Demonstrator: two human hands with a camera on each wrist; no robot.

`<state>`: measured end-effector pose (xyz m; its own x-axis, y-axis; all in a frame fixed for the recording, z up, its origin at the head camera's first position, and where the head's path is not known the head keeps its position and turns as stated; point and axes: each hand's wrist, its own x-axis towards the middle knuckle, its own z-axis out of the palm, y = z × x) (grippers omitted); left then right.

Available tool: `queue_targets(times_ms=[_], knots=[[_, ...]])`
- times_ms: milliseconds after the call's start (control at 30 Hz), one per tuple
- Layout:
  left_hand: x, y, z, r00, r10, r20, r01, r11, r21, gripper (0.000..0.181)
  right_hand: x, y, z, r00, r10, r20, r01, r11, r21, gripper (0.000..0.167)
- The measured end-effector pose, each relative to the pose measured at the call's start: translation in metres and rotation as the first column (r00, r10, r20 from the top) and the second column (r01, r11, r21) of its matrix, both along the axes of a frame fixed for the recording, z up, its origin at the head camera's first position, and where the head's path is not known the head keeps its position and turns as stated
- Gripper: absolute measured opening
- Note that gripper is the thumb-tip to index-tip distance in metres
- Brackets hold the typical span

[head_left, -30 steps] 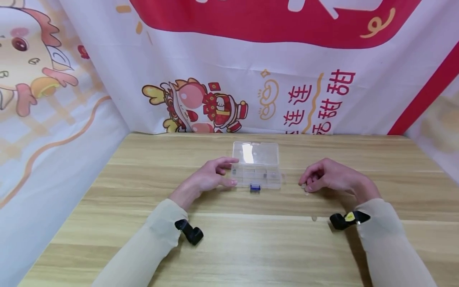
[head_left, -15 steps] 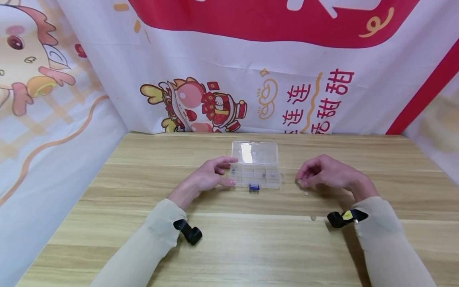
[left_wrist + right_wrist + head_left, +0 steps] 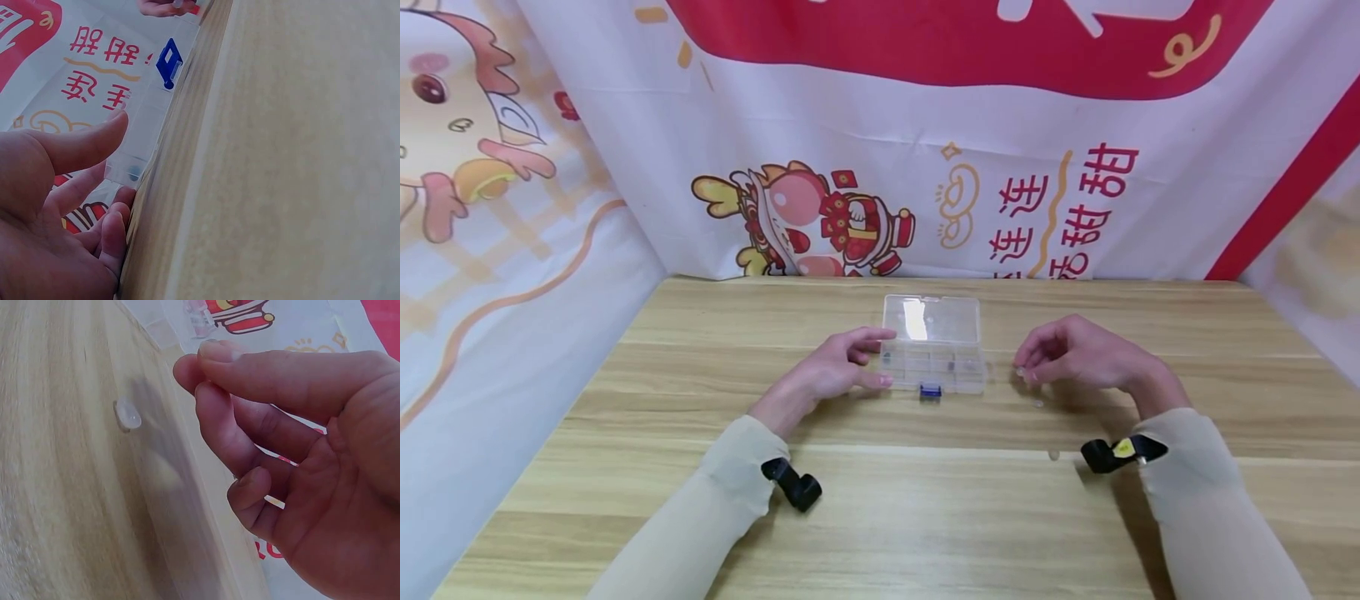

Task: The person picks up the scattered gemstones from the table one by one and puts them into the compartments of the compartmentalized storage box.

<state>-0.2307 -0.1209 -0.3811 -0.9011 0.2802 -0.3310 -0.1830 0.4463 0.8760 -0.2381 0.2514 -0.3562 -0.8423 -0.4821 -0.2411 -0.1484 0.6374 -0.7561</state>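
Observation:
A clear plastic compartment box point(image 3: 928, 367) lies on the table with its lid point(image 3: 955, 321) folded back and a blue latch point(image 3: 168, 62) at the front. Small dark pieces show in some of its compartments. At the box's left end my left hand point(image 3: 838, 364) rests, thumb by the front corner and forefinger by the lid. To the right of the box, my right hand point(image 3: 1082, 357) pinches a small whitish translucent piece point(image 3: 1019, 372) between thumb and fingertips, just above the table; the fingers mostly hide it. A similar translucent piece point(image 3: 129, 414) lies on the wood below that hand.
Another small piece point(image 3: 1053, 455) lies nearer the front of the wood-grain table point(image 3: 925, 517). A printed cloth point(image 3: 850, 117) hangs behind the table's back edge, and more cloth hangs along the left side.
My right hand has lifted slightly off the table and shifted left toward the box, carrying the pinched piece. The piece below it stays behind on the wood. My left hand keeps its place.

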Motion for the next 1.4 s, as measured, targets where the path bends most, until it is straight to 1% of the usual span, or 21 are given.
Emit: queue_targets(times_ms=[200, 633, 900, 1133, 1400], knots=[[0.000, 0.000, 0.000, 1.000, -0.002, 0.004, 0.002, 1.000, 0.003, 0.067, 0.002, -0.004, 0.002, 1.000, 0.010, -0.010, -0.010, 1.000, -0.016, 0.016], [-0.001, -0.001, 0.000, 1.000, -0.004, 0.002, 0.004, 1.000, 0.010, 0.066, 0.006, -0.020, 0.010, 0.996, 0.038, -0.086, -0.039, 0.999, -0.020, 0.013], [-0.002, -0.002, -0.002, 1.000, -0.006, -0.001, 0.006, 1.000, 0.013, 0.067, 0.005, -0.031, 0.009, 0.994, 0.042, -0.096, -0.047, 0.998, -0.044, 0.012], [-0.002, 0.000, -0.001, 1.000, -0.007, -0.002, 0.007, 1.000, 0.014, 0.066, 0.005, -0.038, 0.006, 0.992, 0.024, -0.121, -0.027, 0.999, -0.023, 0.013], [-0.001, 0.000, -0.001, 1.000, -0.005, -0.002, 0.005, 1.000, 0.010, 0.067, 0.007, -0.046, 0.005, 0.989, 0.035, -0.141, -0.035, 0.999, -0.001, 0.013]])
